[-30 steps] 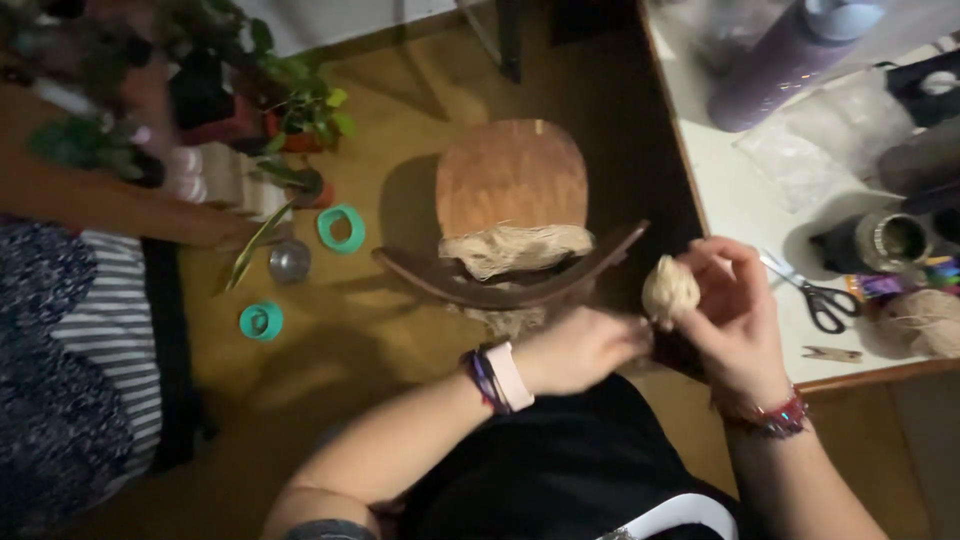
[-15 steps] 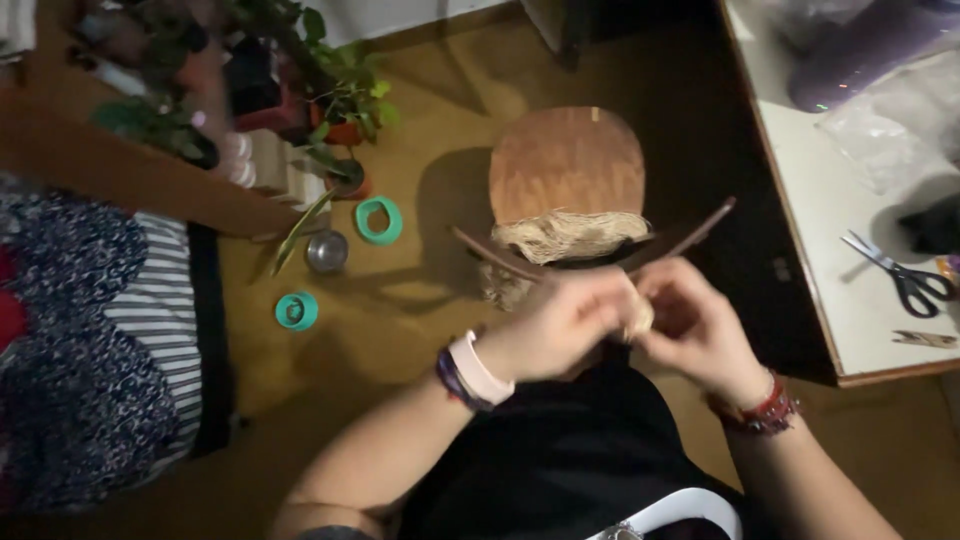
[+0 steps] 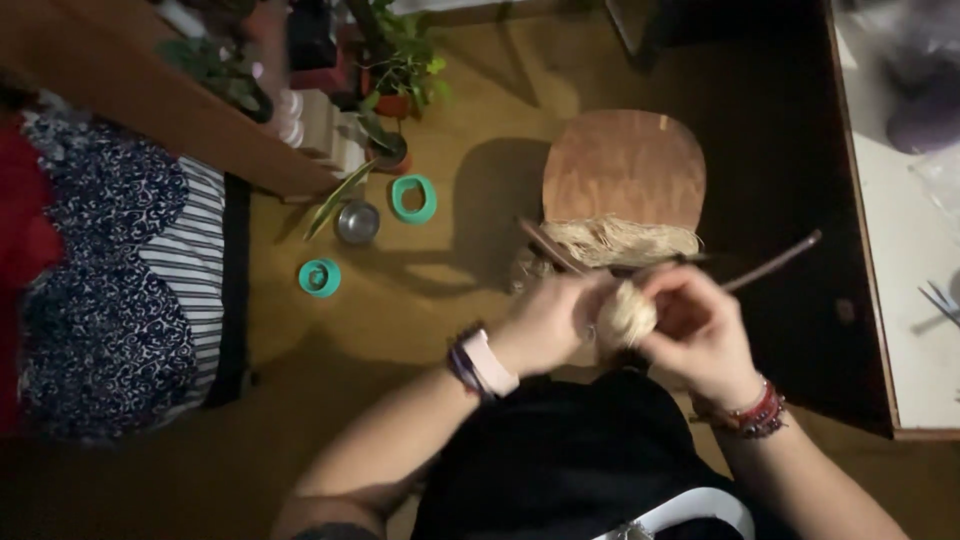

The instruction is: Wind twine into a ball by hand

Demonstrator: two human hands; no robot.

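Observation:
My left hand (image 3: pixel 548 322) and my right hand (image 3: pixel 700 330) meet in front of my lap around a small pale ball of twine (image 3: pixel 628 314). Both hands grip it, the left from the left side and the right from the right. Just beyond them a wooden chair (image 3: pixel 624 165) stands with its curved dark backrest (image 3: pixel 770 267) toward me. Pale straw-like fibre (image 3: pixel 620 240) is wound over the near edge of the seat. A strand seems to run from the ball toward it, though blur hides the detail.
A white table (image 3: pixel 905 290) with a dark edge stands on the right, scissors (image 3: pixel 940 300) at its rim. On the wooden floor to the left lie two teal rings (image 3: pixel 413 197) (image 3: pixel 318 277), a small metal bowl (image 3: pixel 357 221) and potted plants (image 3: pixel 395 75). A patterned and striped cloth (image 3: pixel 120 290) covers the far left.
My right hand has come down from beside the table to meet the left, bringing the ball to the middle. The view has shifted left, so less of the table shows.

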